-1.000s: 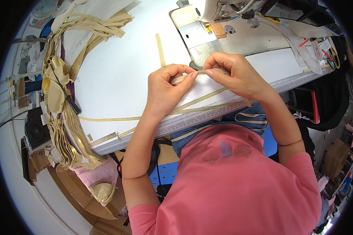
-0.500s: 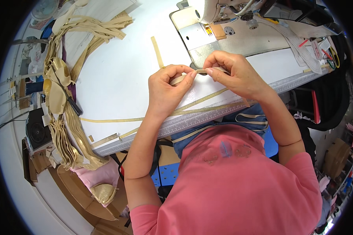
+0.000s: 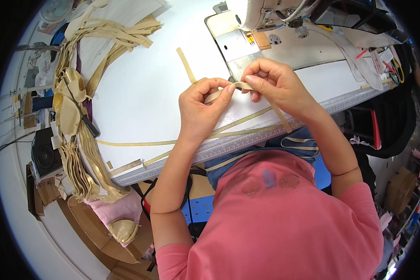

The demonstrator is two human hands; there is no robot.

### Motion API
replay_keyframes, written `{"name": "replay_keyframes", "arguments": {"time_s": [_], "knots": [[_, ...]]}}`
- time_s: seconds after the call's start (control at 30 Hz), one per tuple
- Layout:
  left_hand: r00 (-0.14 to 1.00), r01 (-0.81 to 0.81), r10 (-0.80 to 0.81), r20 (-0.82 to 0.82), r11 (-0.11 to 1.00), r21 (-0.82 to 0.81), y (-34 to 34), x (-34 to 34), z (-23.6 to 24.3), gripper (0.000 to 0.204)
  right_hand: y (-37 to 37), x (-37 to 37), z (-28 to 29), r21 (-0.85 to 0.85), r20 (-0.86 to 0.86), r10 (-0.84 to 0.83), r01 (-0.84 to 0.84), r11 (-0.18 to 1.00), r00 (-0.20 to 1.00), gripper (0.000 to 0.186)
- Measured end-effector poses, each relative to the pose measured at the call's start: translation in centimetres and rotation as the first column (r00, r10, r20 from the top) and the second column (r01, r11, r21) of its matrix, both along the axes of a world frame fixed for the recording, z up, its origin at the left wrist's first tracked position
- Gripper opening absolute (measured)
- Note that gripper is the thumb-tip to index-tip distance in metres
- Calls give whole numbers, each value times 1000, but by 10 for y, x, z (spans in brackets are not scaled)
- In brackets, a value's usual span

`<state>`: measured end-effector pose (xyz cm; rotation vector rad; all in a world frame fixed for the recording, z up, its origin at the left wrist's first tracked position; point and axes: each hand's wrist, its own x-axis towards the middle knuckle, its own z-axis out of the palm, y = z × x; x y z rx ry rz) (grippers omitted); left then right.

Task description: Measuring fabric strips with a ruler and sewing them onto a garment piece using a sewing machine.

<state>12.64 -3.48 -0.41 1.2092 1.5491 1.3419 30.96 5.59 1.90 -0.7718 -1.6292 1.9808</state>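
A narrow beige strap spans the short gap between my hands, pinched by the thumb and fingers of each. My left hand holds it at the left, above the white table. My right hand grips it on the right, and a tail of strap hangs below that hand over the table's front edge. A short yellowish strip lies just above my left hand, and long thin gold strips lie below my hands.
A sewing machine stands behind my hands. Bundled beige straps and gold cup pieces line the table's left side, with a black tool across them. Scissors and white pattern strips lie at the right. A metal ruler runs along the front edge.
My left hand has shifted slightly right. My right hand has turned a little, its lower fingers now showing beneath the thumb, and more of the strap's hanging tail is visible.
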Motion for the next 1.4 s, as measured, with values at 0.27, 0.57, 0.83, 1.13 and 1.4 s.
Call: {"name": "replay_keyframes", "arguments": {"time_s": [0.27, 0.57, 0.83, 1.13, 1.4], "knots": [[1000, -9, 9, -4, 1000, 22, -2, -2, -2, 10, -1, -3, 0, -40, -33, 11, -12, 999, 999, 15], [1000, 6, -4, -27, 995, 104, -5, 1, 3, 9, 1, -5, -4, -101, -78, 94, -102, 990, 992, 13], [997, 58, -54, -52, 995, 84, -8, -2, 5, 10, 2, -4, -4, -99, -61, 116, -122, 988, 991, 15], [990, 123, -127, 69, 991, 53, -10, -6, 5, 10, 2, -2, -1, -30, -67, 185, -188, 982, 980, 14], [983, 155, -160, 93, 987, 51, -10, -6, 6, 11, 1, -1, -8, 13, -64, 153, -153, 988, 986, 12]]}}
